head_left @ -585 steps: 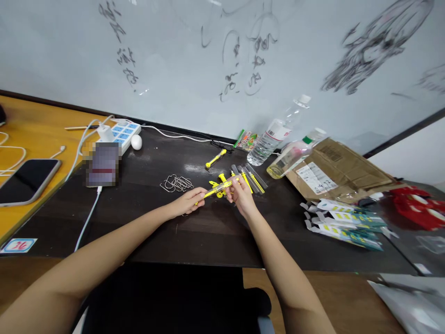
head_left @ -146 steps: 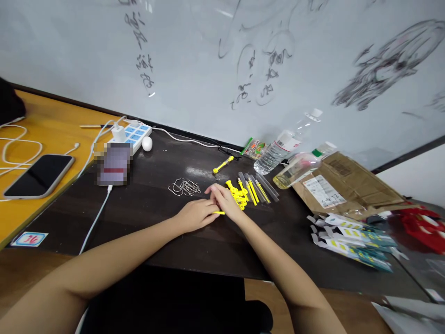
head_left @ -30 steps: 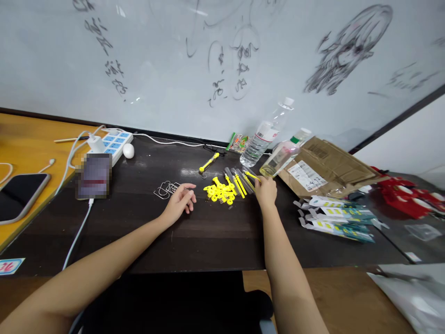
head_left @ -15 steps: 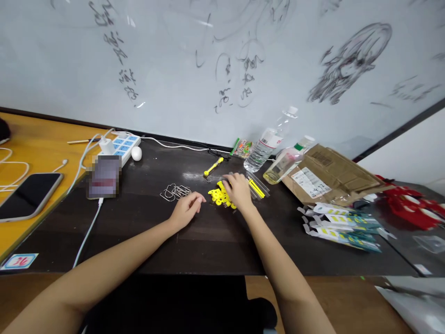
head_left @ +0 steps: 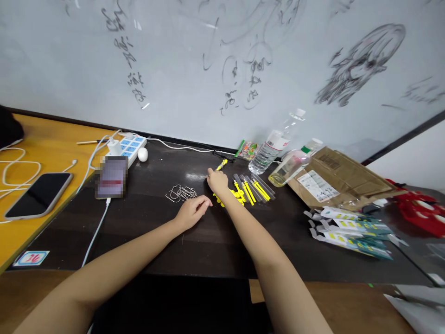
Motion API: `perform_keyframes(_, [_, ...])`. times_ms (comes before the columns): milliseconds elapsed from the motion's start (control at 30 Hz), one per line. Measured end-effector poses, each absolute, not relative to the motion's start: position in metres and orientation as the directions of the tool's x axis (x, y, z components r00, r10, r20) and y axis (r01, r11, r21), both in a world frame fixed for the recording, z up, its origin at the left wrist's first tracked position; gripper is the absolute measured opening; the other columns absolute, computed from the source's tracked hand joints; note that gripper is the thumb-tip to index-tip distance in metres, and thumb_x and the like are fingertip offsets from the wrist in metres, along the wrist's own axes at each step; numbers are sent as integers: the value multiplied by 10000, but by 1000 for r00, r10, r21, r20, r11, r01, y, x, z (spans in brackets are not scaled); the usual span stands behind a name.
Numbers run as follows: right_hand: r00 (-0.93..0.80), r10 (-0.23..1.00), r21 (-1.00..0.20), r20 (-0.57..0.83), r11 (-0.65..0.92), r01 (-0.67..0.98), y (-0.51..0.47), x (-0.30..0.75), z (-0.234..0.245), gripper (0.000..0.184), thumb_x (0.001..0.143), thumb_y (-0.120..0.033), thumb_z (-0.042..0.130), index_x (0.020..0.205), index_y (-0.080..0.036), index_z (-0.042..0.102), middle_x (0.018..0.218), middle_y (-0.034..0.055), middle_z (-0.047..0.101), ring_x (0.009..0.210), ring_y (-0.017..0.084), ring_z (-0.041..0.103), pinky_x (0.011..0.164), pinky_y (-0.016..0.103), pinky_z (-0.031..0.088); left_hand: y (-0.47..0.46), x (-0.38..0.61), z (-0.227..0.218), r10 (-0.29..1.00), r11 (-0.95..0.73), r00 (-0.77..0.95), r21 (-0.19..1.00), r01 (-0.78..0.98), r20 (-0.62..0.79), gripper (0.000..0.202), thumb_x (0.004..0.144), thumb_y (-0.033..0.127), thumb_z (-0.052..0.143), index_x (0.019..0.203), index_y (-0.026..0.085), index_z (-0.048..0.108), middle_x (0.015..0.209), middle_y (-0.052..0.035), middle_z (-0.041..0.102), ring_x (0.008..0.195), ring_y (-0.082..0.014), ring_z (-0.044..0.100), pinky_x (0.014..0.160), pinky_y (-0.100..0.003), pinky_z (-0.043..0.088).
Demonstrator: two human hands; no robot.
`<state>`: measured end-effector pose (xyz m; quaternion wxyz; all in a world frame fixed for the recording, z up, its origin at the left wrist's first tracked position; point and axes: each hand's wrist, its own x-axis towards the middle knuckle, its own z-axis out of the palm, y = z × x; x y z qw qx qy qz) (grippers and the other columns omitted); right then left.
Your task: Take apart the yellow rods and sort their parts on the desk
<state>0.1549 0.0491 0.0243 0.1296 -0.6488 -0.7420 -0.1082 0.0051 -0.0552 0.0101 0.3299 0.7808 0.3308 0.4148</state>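
My right hand point(head_left: 218, 181) reaches over a pile of small yellow plastic parts point(head_left: 238, 196). Its curled fingers are at the near end of a yellow rod-shaped piece point(head_left: 221, 164) and hide that end. My left hand point(head_left: 193, 211) rests on the dark table, fingers curled together with nothing visible in them. Just beyond it lies a heap of bent metal wire hooks point(head_left: 181, 193). Several clear tubes with yellow sticks point(head_left: 256, 188) lie side by side to the right of the yellow parts.
A water bottle point(head_left: 269, 150), a second bottle point(head_left: 290, 167) and a flattened cardboard box point(head_left: 333, 178) stand or lie at the back right. Nearer are opened small cartons point(head_left: 351, 232). On the left are a power strip point(head_left: 134, 146), a charging phone point(head_left: 111, 178) and another phone point(head_left: 39, 195).
My right hand has moved left and away from me, off the yellow pile to the rod-shaped piece. More of the clear tubes now show. My left hand stays about where it was.
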Motion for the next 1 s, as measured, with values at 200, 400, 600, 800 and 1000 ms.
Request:
perform_keyframes(200, [6, 898, -229, 439, 106, 968, 31, 165, 39, 200, 914, -213, 412, 1064, -176, 540, 898, 118, 662, 772, 208, 595, 649, 274, 372, -53, 5, 9, 802, -542, 427, 808, 230, 417, 291, 935, 336, 368, 866, 173, 598, 569, 42, 507, 484, -84, 456, 534, -206, 349])
perform_keyframes(400, [51, 816, -556, 576, 345, 756, -6, 169, 55, 230, 938, -315, 358, 1041, -201, 529, 814, 28, 634, 661, 167, 566, 608, 256, 372, -46, 7, 1, 895, -310, 350, 949, 49, 275, 329, 932, 434, 357, 945, 170, 552, 623, 46, 515, 396, -46, 453, 404, -158, 341])
perform_keyframes(600, [-375, 542, -136, 752, 685, 716, -55, 165, 37, 192, 919, -212, 420, 1034, -190, 571, 826, 60, 605, 734, 172, 521, 647, 287, 375, -40, 6, 1, 953, -115, 258, 978, -176, 159, 474, 881, 599, 364, 1039, 173, 500, 634, 37, 520, 375, -62, 477, 333, -154, 340])
perform_keyframes(800, [-755, 261, 358, 602, 757, 547, -77, 157, 12, 176, 892, -153, 499, 987, -245, 615, 641, -3, 502, 618, 137, 417, 567, 295, 265, -39, 3, 5, 980, -142, 89, 937, -319, 179, 452, 858, 579, 455, 1063, 179, 504, 634, 32, 542, 452, -69, 495, 410, -163, 385])
perform_keyframes(1000, [-755, 294, 212, 586, 844, 493, -79, 149, 12, 199, 888, -311, 515, 997, -178, 616, 697, 29, 547, 678, 161, 457, 601, 298, 328, -37, 2, 7, 971, -137, 135, 919, -370, 199, 368, 832, 491, 531, 1006, 167, 531, 557, 68, 476, 409, -52, 426, 394, -156, 346])
